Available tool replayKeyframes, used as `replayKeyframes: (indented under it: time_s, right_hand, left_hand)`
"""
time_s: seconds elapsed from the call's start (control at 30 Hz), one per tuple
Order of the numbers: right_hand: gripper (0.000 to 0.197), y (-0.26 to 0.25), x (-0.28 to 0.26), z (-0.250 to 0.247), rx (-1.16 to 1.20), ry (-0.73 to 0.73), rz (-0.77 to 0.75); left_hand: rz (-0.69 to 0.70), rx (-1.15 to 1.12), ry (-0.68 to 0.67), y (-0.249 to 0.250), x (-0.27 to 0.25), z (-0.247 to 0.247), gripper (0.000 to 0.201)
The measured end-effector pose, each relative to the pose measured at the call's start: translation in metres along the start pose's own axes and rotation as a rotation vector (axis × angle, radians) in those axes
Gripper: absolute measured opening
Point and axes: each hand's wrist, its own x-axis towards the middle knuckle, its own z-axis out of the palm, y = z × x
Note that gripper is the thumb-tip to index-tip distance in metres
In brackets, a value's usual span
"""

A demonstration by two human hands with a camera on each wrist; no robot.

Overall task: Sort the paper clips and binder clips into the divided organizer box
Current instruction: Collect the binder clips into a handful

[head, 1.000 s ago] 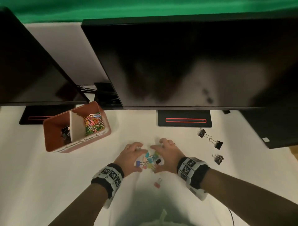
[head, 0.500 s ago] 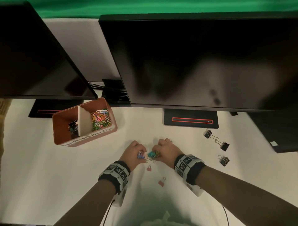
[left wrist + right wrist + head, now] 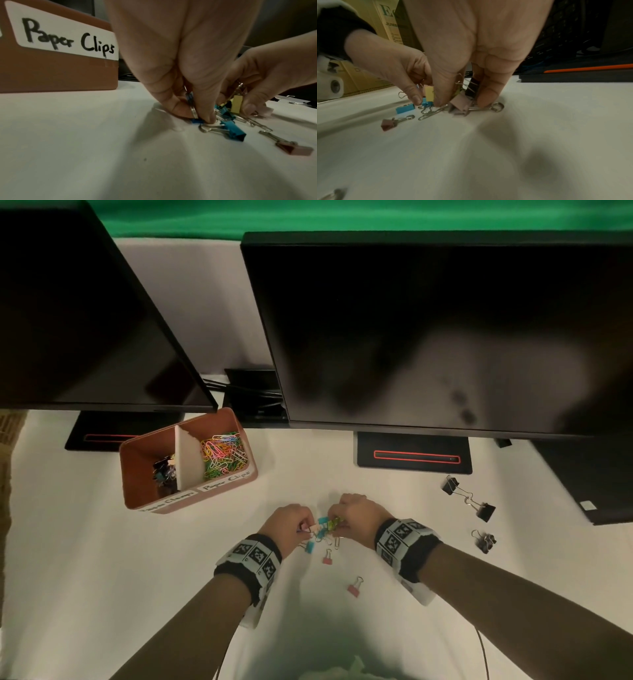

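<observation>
A heap of small coloured binder clips (image 3: 322,530) lies on the white table between my hands. My left hand (image 3: 291,523) pinches blue binder clips (image 3: 195,120) at the heap's left edge. My right hand (image 3: 352,518) grips several clips: a yellow one (image 3: 429,94), a pink one (image 3: 459,104) and a black one (image 3: 473,88). A teal clip (image 3: 234,133) and a silver paper clip (image 3: 430,113) lie loose under them. The brown organizer box (image 3: 191,498) stands to the left; binder clips (image 3: 163,472) fill its left half, coloured paper clips (image 3: 224,455) its right.
Two pink binder clips (image 3: 327,558) (image 3: 354,589) lie nearer me. Large black binder clips (image 3: 467,501) and a smaller one (image 3: 485,541) sit at the right. Two dark monitors (image 3: 445,337) overhang the table's back, their stands (image 3: 412,455) behind the hands.
Both hands went from spread around the heap to closing in on it, and now their fingers pinch clips. The head view has shifted, so the box sits further right in frame.
</observation>
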Motion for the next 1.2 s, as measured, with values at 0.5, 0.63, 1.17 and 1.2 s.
replayKeyframes:
  time_s: [0.5, 0.63, 1.17, 1.2]
  right_hand:
    - [0.027, -0.022, 0.006, -0.024, 0.214, 0.124, -0.039]
    - [0.028, -0.063, 0.021, -0.048, 0.231, 0.151, -0.138]
    - [0.031, -0.237, 0.124, -0.076, 0.312, 0.296, -0.277]
    - [0.027, -0.223, 0.113, -0.077, 0.309, 0.315, -0.295]
  left_hand:
    - [-0.002, -0.237, 0.132, -0.038, -0.022, -0.036, 0.029]
    - [-0.022, -0.392, 0.275, -0.044, -0.044, -0.086, 0.021]
    - [-0.208, -0.431, 0.598, -0.096, -0.096, -0.214, 0.041]
    - [-0.146, -0.384, 0.613, -0.091, -0.098, -0.21, 0.038]
